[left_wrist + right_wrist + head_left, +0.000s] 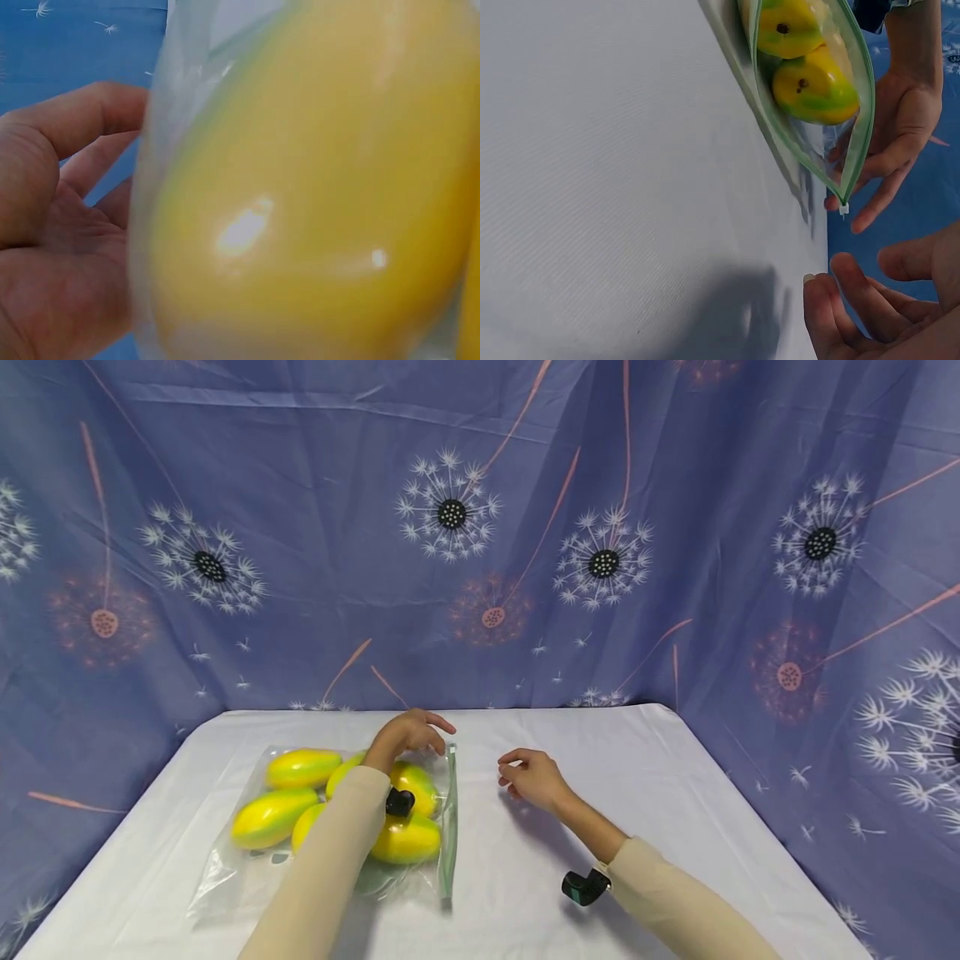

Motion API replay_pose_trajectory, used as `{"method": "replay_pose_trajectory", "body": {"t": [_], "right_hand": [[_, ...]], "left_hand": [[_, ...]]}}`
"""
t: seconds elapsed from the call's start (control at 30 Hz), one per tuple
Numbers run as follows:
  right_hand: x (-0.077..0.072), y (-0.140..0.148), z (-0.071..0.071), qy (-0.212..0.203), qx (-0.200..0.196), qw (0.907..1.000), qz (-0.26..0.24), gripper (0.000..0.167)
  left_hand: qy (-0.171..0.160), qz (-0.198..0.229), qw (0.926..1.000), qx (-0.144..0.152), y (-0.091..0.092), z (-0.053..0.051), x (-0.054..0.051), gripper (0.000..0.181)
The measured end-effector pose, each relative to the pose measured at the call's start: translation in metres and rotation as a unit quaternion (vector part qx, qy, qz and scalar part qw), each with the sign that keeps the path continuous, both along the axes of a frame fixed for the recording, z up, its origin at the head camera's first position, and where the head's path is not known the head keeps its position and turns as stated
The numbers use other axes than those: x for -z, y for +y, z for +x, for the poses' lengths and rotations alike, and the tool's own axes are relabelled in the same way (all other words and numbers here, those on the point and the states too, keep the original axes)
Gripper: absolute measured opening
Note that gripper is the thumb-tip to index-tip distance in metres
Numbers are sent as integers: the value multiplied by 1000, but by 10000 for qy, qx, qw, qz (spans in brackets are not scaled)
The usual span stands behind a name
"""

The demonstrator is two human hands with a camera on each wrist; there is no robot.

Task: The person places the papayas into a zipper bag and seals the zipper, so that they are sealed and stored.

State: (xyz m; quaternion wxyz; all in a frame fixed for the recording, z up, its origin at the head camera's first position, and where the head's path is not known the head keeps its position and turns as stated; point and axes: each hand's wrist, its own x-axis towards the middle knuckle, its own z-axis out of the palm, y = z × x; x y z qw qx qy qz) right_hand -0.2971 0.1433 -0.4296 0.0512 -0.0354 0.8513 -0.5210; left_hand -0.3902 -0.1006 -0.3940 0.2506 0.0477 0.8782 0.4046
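Observation:
A clear zip bag (232, 893) with a green zip edge (451, 827) lies on the white cloth, holding several yellow-green mango-like fruits (273, 818). Its mouth gapes toward the right, and a white zip slider (844, 209) sits at the far end. My left hand (408, 733) is at the bag's far right corner with loosely bent fingers. One fruit (322, 180) fills the left wrist view; whether the fingers touch the plastic I cannot tell. Apart from the bag, to its right, my right hand (534, 779) hovers over the cloth, fingers loosely curled around nothing.
A white cloth (675, 827) covers the table. Behind and at both sides hangs a blue curtain (337, 552) with dandelion prints. Each wrist wears a small black camera; the right one (586, 887) hangs low over the cloth.

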Motion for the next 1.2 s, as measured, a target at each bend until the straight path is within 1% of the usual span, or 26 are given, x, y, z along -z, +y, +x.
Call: {"method": "replay_pose_trajectory", "body": {"t": [0.1,0.23,0.4,0.53,0.63,0.77,0.87,0.97,1.07,1.2], "right_hand": [[-1,-6,-3,-4,16,10000,-82,26],[-3,-16,-10,-22,20,9998,-208,25],[-7,-28,-17,-410,-131,9983,-390,32],[-11,-37,-22,-663,-147,9963,-529,40],[-14,-43,-25,-750,-105,9951,-643,42],[-14,-52,-30,-758,26,9941,-775,38],[-10,-59,-33,-730,126,9938,-831,36],[-7,-65,-34,-686,154,9932,-925,34],[-4,-69,-35,-596,203,9922,-1072,32],[-1,-73,-35,-448,354,9907,-1238,28]], "left_hand": [[-3,-78,10000,6,-1,-1,-3,47],[48,-1,10000,-64,-2,0,-6,44],[153,310,9992,-214,-4,3,-6,40],[270,450,9985,-162,-6,5,-7,36],[368,491,9980,-160,-9,6,-7,34],[472,630,9964,-306,-10,8,-7,29],[511,726,9952,-411,-11,10,-7,26],[549,768,9946,-434,-11,12,-7,24],[598,913,9930,-448,-11,13,-7,23],[643,1058,9914,-433,-9,13,-5,24]]}}
